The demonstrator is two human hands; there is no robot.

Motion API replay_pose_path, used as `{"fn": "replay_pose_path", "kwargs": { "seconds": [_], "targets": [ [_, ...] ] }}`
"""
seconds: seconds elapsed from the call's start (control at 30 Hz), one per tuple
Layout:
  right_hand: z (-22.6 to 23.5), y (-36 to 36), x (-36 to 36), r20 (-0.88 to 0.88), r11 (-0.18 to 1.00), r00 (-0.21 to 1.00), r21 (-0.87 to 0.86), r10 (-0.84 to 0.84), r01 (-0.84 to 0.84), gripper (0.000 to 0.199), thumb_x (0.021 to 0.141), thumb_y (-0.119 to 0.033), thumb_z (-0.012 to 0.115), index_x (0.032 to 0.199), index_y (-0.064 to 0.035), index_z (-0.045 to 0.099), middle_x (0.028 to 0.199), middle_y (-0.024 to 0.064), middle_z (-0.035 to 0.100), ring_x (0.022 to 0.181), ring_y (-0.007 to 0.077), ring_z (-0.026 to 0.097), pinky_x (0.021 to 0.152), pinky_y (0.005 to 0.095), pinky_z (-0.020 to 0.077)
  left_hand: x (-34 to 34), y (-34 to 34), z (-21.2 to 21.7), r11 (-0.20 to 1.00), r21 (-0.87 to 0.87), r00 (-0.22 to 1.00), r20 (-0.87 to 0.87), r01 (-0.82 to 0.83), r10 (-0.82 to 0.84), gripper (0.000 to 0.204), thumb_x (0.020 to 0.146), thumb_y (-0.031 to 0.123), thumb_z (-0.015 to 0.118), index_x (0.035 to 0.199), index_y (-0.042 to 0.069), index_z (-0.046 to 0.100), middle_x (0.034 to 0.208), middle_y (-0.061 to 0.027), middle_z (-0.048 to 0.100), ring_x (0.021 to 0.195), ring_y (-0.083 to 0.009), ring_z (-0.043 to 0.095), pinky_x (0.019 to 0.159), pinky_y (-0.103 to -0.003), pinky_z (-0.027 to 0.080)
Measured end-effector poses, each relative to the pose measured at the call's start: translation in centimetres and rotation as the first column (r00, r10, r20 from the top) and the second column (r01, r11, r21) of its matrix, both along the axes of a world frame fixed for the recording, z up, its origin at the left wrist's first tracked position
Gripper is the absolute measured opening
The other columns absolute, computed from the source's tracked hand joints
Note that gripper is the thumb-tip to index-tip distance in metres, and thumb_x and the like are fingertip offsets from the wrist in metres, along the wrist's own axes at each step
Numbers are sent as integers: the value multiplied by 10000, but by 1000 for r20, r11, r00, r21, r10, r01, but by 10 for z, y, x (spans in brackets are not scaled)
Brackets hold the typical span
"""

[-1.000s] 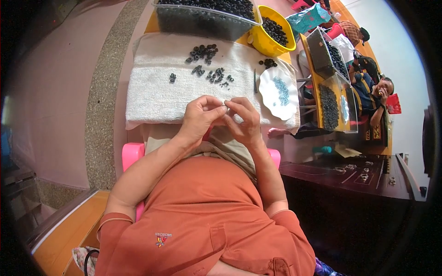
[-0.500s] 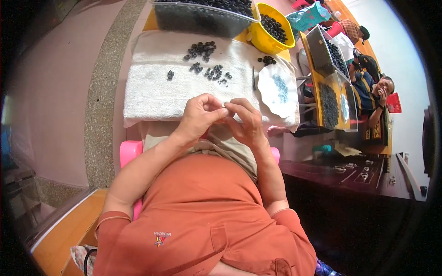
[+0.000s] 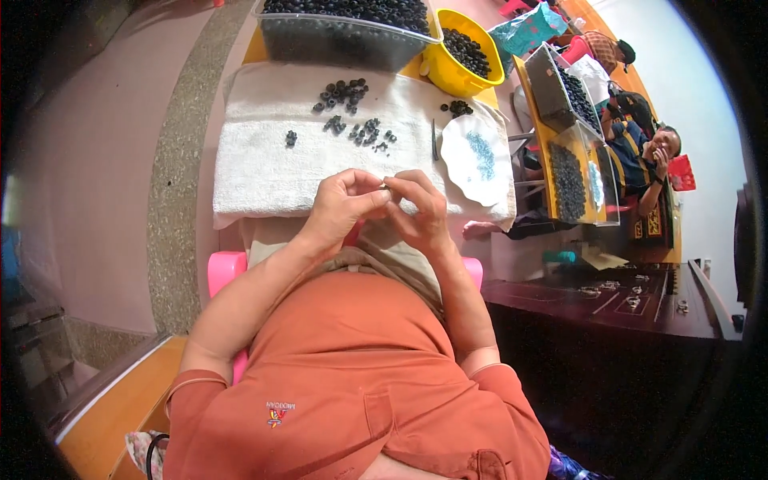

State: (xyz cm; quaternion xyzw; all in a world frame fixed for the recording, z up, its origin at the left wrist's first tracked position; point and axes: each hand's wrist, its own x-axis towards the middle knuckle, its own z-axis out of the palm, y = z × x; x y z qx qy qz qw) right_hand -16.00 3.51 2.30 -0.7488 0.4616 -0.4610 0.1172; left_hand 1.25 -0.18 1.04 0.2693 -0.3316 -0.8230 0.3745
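Observation:
My left hand and my right hand meet just off the near edge of a white towel. Thumbs and forefingers of both are closed in a pinch on one small dark piece, mostly hidden by the fingertips. Beyond them on the towel lie a loose group of black ring-like parts and smaller dark clusters, with one little cluster apart on the left. To the right, a thin dark tool rests beside a white scalloped plate bearing tiny blue pieces.
A clear bin full of black parts stands at the far edge, next to a yellow basin of similar parts. More black parts lie near the plate. At right, another person sits by a table with bins.
Both hands stay pinched together, with the right fingers shifted slightly and a bit of the dark piece now showing between them. The view has tilted a little; the parts on the towel lie as before.

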Motion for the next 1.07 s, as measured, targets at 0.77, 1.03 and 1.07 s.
{"fn": "replay_pose_path", "kwargs": {
  "seconds": [0.77, 1.03, 1.07],
  "targets": [
    [0, 3, 1, -53, 1000, 999, 0, -11, 11, 367, 707, 34, 724, 1064, -2, 647, 931, 153, 657, 802, 292, 669, 673, 334, 532, 2, -1, 6, 999, 42, 999, 41, 34, -36, 188, 885, 9, 655, 1045, 11, 556, 950, -77, 652, 856, -141, 663, 766, -284, 575],
    [-6, 5, -3, 17, 999, 1000, -38, -18, 19, 293, 709, -24, 703, 998, -35, 660, 894, 140, 665, 742, 273, 674, 638, 341, 547, -5, -2, -1, 997, 5, 993, 93, 71, -71, 225, 878, 24, 662, 1069, 22, 545, 1016, -109, 641, 898, -183, 660, 791, -314, 577],
    [-8, 6, -2, 32, 999, 999, -24, -29, 30, 287, 718, -30, 701, 1002, -44, 662, 901, 139, 668, 753, 275, 678, 647, 343, 552, -4, -3, -1, 997, 1, 990, 120, 72, -71, 242, 877, 26, 661, 1085, 23, 538, 1031, -116, 636, 912, -197, 658, 798, -335, 582]
  ]
}}
